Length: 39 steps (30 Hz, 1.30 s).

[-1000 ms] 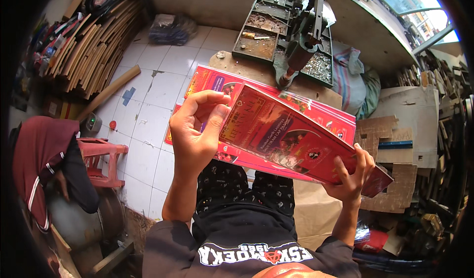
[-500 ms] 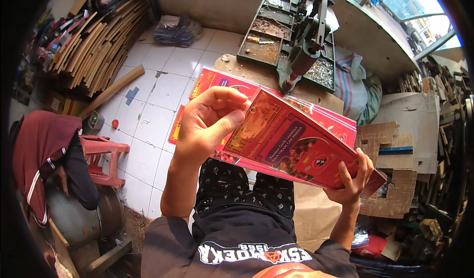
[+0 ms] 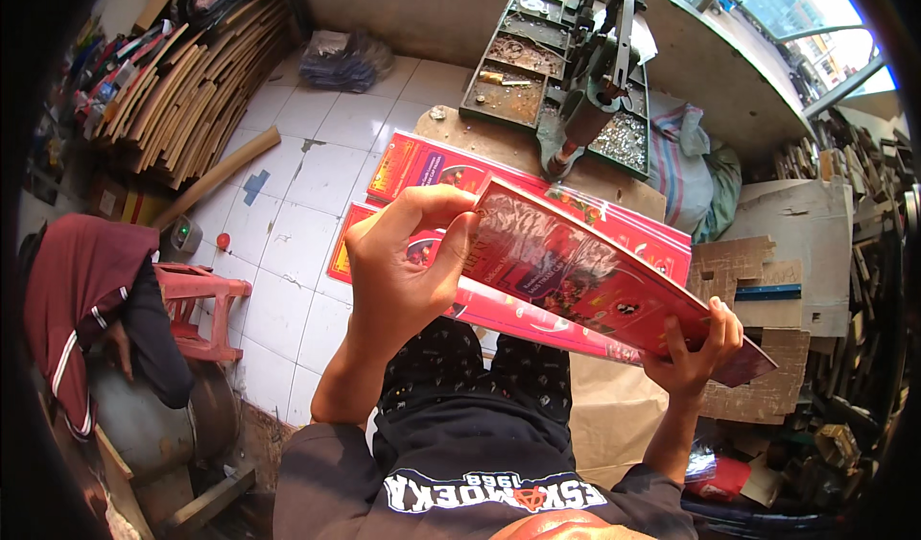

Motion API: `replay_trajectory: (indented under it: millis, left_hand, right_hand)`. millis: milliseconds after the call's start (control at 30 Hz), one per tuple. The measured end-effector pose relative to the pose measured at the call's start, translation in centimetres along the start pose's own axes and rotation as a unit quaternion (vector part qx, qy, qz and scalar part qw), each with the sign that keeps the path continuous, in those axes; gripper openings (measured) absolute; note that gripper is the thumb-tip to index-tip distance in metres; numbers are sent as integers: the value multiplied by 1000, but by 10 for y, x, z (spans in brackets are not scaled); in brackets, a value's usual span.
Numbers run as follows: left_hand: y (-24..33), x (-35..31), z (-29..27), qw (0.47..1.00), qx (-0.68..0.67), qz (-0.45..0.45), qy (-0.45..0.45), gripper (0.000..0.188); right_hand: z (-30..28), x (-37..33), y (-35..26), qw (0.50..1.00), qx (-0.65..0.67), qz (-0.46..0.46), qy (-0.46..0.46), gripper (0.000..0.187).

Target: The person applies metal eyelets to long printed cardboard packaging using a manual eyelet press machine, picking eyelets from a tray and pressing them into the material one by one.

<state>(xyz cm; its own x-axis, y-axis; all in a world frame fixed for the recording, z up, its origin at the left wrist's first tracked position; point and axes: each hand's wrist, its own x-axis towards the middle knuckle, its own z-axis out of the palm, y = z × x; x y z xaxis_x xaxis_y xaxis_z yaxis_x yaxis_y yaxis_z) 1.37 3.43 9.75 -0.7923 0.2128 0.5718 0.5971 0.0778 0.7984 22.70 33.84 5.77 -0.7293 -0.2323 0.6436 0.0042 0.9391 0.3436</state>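
Note:
Between my two hands is a stack of long, glossy red printed cards [image 3: 585, 270], tilted so light glares off its face. My left hand [image 3: 408, 267] pinches its upper left corner between thumb and fingertips. Near the lower right end my right hand [image 3: 693, 356] grips the edge, fingers on the printed face and the thumb mostly hidden. How many cards are in the hold cannot be told. Beneath it, more red printed cards [image 3: 422, 168] lie in overlapping piles on a board-topped bench [image 3: 451, 129], partly covered by the held stack and my left hand.
A dark hand press [image 3: 585, 118] stands beyond the cards, beside a compartment tray [image 3: 513, 99] of small metal parts. Cut cardboard [image 3: 777, 367] lies at right near scrap wood strips. A red plastic stool [image 3: 201, 300] and a maroon garment [image 3: 82, 300] are at left.
The held stack has tipped so its face is foreshortened and shinier, its right end shifting right. My left hand has dropped slightly; my right hand has moved a little right.

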Motion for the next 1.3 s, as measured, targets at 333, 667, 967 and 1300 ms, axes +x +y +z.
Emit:
replay_trajectory:
  millis: [333,667,967,1300]
  left_hand:
    - [-15,-25,-33,990,-58,-111,-67,22]
    - [-26,-57,-47,978,-42,-196,-62,34]
    - [-35,-81,-50,962,-35,-266,-56,29]
    - [-40,-90,-52,935,-176,-307,-15,29]
  right_hand:
    - [4,5,-5,1000,-18,0,13,40]
    - [10,-10,-38,997,68,9,-19,37]
    - [16,-34,-64,979,180,43,-82,56]
    - [15,-35,-77,955,259,73,-124,58]
